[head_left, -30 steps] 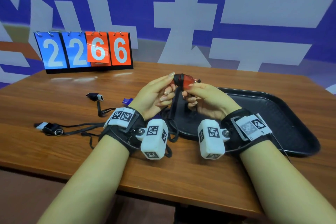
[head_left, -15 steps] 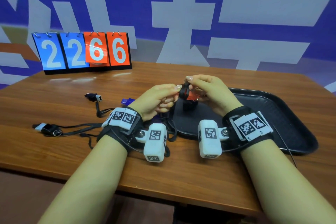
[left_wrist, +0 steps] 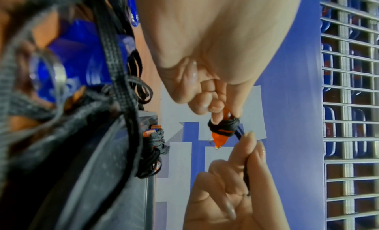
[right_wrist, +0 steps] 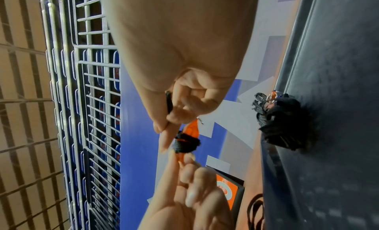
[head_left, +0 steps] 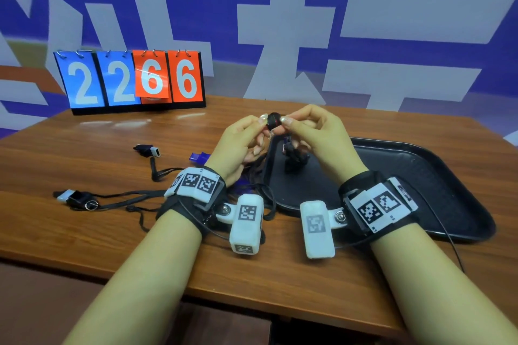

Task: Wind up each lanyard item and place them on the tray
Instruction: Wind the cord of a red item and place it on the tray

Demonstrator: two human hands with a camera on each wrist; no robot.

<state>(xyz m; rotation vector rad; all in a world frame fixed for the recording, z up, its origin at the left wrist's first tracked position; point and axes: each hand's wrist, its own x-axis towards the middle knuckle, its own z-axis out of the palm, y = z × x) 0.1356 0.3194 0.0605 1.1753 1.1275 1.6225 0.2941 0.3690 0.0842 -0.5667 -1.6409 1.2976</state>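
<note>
An orange-red whistle (head_left: 274,120), wound round with its black lanyard, is held up between both hands above the left end of the black tray (head_left: 420,176). My left hand (head_left: 259,127) pinches the whistle's body (left_wrist: 222,129). My right hand (head_left: 291,123) pinches the short free end of the cord (left_wrist: 246,172) beside it. One wound-up lanyard bundle (head_left: 294,159) lies on the tray below my hands, also seen in the right wrist view as a dark bundle (right_wrist: 283,123).
Two black whistles (head_left: 147,150) (head_left: 75,197) with loose lanyards lie on the wooden table to the left. A blue whistle (head_left: 199,157) sits behind my left wrist. A flip scoreboard (head_left: 131,78) stands at the back left.
Both hands have risen a little with the whistle. The cord that hung down to the tray is now wrapped round it, leaving only a short end in my right fingers.
</note>
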